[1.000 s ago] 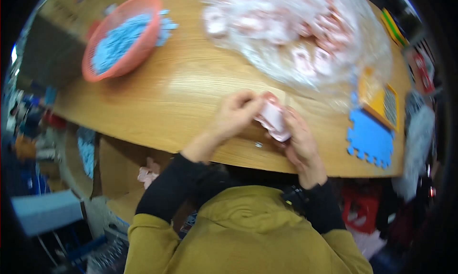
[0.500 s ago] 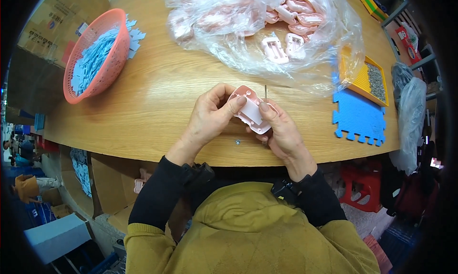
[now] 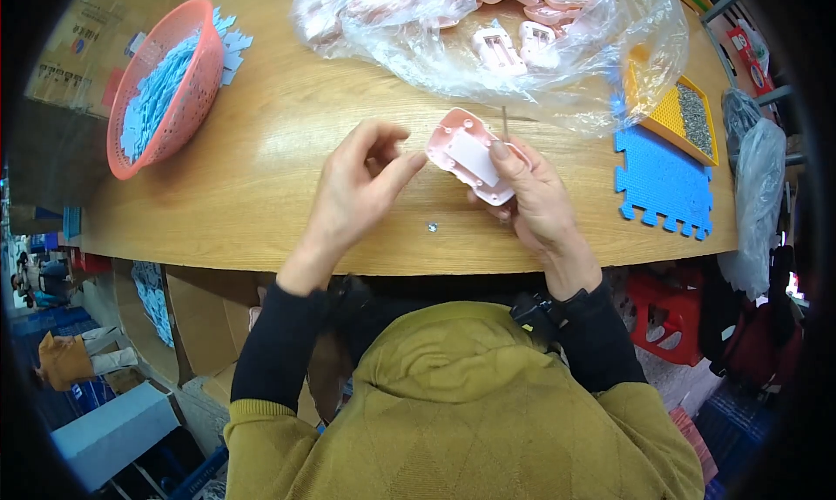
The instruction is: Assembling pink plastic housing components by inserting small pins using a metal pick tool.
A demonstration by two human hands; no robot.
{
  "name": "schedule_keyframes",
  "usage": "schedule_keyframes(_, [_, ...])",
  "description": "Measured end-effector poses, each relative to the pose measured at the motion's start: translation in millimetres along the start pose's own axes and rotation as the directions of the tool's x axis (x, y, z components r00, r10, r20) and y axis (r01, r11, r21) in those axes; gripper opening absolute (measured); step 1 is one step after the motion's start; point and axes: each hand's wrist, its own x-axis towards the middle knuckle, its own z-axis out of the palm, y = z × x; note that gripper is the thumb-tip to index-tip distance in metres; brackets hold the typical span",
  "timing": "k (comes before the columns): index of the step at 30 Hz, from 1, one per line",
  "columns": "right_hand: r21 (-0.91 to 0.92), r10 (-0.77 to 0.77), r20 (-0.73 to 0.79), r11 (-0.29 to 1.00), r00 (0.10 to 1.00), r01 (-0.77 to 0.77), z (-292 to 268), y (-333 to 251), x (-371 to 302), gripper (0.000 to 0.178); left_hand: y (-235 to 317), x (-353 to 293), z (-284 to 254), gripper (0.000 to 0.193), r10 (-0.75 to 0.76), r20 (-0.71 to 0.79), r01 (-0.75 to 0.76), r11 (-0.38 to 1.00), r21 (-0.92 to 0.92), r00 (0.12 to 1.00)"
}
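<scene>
My right hand [image 3: 535,199] holds a small pink plastic casing [image 3: 466,147] with a white panel on its face, just above the wooden table [image 3: 261,178]. A thin metal tool shaft [image 3: 504,123] sticks up behind that hand. My left hand [image 3: 357,191] is beside the casing on its left, fingers apart, its fingertips close to the casing's edge and holding nothing that I can see. A small silver screw [image 3: 431,227] lies on the table between my wrists.
A clear plastic bag [image 3: 488,30] of pink and white casings lies at the back. An orange basket [image 3: 161,86] of pale blue pieces stands at the left. A blue foam mat [image 3: 662,182] and a yellow tray [image 3: 675,112] with small grey parts sit on the right.
My left hand has come off the casing and opened to its left. The right hand keeps holding the casing. The view has shifted slightly.
</scene>
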Motion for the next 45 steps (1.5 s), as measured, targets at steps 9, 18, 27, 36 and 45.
schedule_keyframes(9, [-0.710, -0.244, -0.059, 0.692, 0.968, 0.132, -32, -28, -8, 0.030, 4, -86, 20, 0.060, 0.219, 0.360, -0.418, 0.576, 0.702, 0.907])
schedule_keyframes(18, [-0.823, -0.371, -0.126, 0.558, 0.920, 0.112, -43, -33, -14, 0.027, -2, -18, 35, 0.053, 0.313, 0.226, -0.370, 0.551, 0.748, 0.923])
schedule_keyframes(27, [-0.867, -0.608, 0.372, 0.041, 0.701, 0.496, 15, -14, -36, 0.034, 21, -39, 67, 0.066, -0.174, 0.282, 0.329, 0.382, -0.864, 0.943])
schedule_keyframes(36, [-0.834, -0.539, 0.198, 0.347, 0.819, 0.430, -8, -20, -36, 0.024, -1, -36, 59, 0.057, -0.115, 0.310, 0.329, 0.243, -0.912, 0.944])
schedule_keyframes(45, [-0.978, -0.493, 0.004, 0.180, 0.870, 0.107, -44, -36, -21, 0.020, -2, -45, 41, 0.059, -0.211, 0.273, 0.323, 0.264, -0.909, 0.939])
